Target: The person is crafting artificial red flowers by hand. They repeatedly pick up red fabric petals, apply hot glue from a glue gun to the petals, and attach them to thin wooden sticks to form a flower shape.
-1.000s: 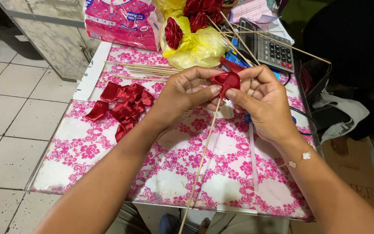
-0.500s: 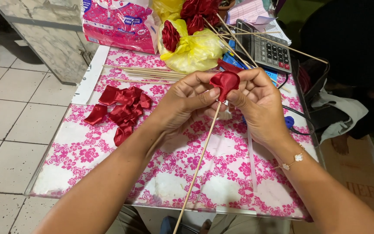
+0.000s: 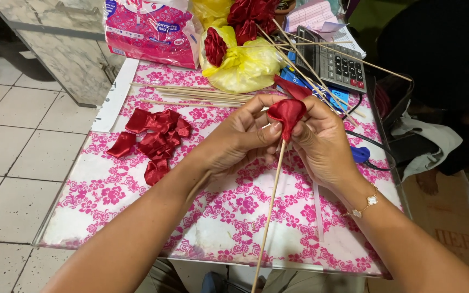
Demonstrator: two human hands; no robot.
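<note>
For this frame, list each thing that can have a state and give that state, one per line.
left hand: closed on the ribbon bud, fingers pinching it.
right hand: closed on the bud from the other side.
ribbon bud: red, rolled up at the top of the stick.
stick: held, slanting down toward the camera.
ribbon pieces: loose, heaped on the table.
spare sticks: lying flat.
yellow bag: open, finished roses in it.
calculator: lying flat, untouched.
</note>
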